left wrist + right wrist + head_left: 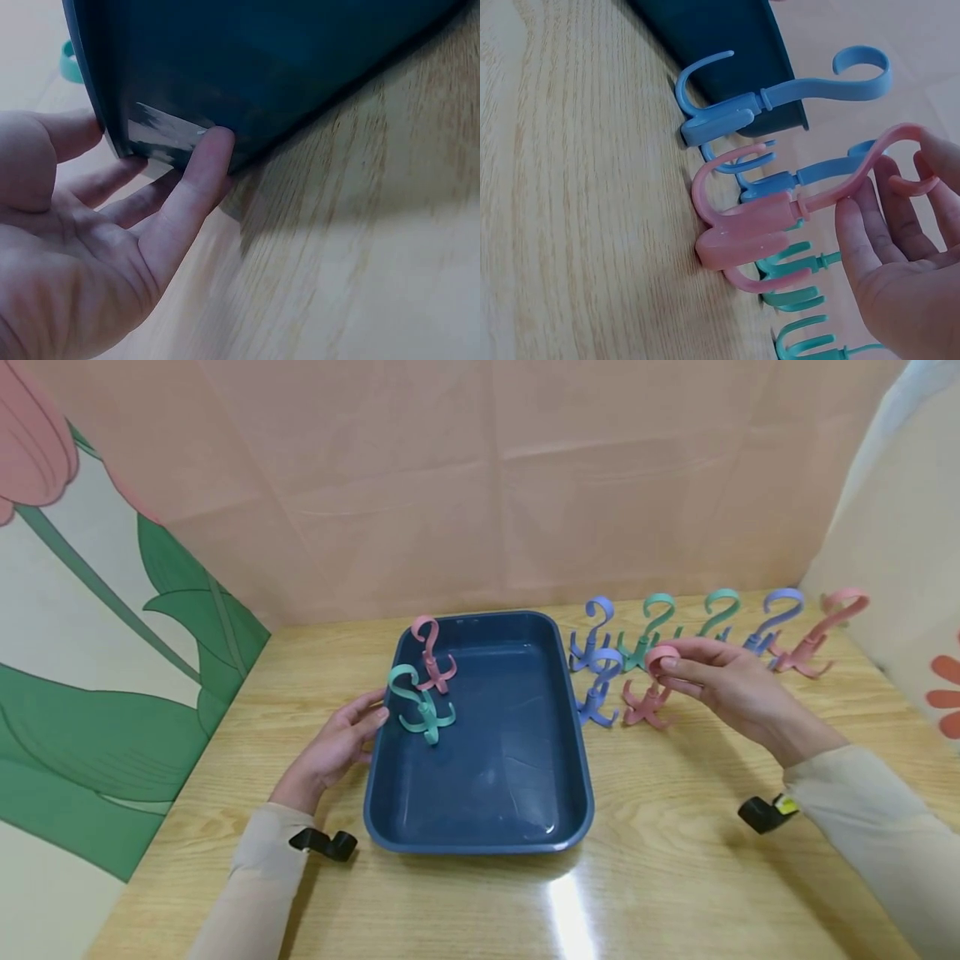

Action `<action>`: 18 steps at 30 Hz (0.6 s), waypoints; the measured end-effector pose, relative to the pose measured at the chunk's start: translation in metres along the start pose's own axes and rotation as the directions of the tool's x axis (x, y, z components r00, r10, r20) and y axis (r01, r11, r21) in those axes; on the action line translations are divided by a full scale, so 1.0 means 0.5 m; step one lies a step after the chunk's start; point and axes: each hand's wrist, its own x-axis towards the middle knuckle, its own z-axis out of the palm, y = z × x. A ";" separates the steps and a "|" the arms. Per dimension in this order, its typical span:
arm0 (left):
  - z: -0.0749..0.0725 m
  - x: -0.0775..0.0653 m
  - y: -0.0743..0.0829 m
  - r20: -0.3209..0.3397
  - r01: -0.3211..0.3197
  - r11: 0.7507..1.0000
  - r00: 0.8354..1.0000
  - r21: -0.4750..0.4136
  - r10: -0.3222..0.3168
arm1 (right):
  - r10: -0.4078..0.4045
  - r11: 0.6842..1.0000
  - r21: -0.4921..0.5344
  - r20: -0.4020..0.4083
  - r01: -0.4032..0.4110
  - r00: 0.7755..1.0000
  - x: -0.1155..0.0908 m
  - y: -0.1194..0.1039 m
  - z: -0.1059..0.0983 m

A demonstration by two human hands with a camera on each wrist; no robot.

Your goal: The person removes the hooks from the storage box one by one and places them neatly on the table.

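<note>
My right hand (723, 681) pinches the curled top of a pink multi-prong hanging hook (746, 229), whose prongs are at the tabletop. A blue hook (597, 693) stands just left of it, beside the tray. My left hand (341, 747) holds the left side of the dark blue tray (480, 847), thumb at the rim and fingers against the outer wall (300, 52). Inside the tray, at its left, a pink hook (433, 672) and a green hook (427, 714) stand upright.
Behind my right hand a row of hooks lines the table (652, 860): a blue hook (592, 643), a green hook (645, 647), another green hook (722, 602), a blue hook (780, 606) and a pink hook (810, 647). A pink-covered wall (487, 510) rises behind.
</note>
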 end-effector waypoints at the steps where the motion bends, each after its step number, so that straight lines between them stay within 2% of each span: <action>1: 0.000 0.000 0.000 -0.003 0.003 1.000 1.000 -0.002 -0.003 | 0.002 1.000 -0.003 -0.002 -0.002 1.000 0.000 0.001 0.000; 11: -0.002 0.003 -0.003 -0.002 -0.001 1.000 1.000 0.001 0.001 | 0.034 0.999 -0.004 -0.003 -0.034 0.999 0.001 0.005 -0.004; 18: -0.002 0.004 -0.003 -0.002 -0.002 1.000 1.000 0.003 0.002 | 0.058 0.992 -0.108 -0.059 -0.064 0.997 -0.001 0.010 -0.008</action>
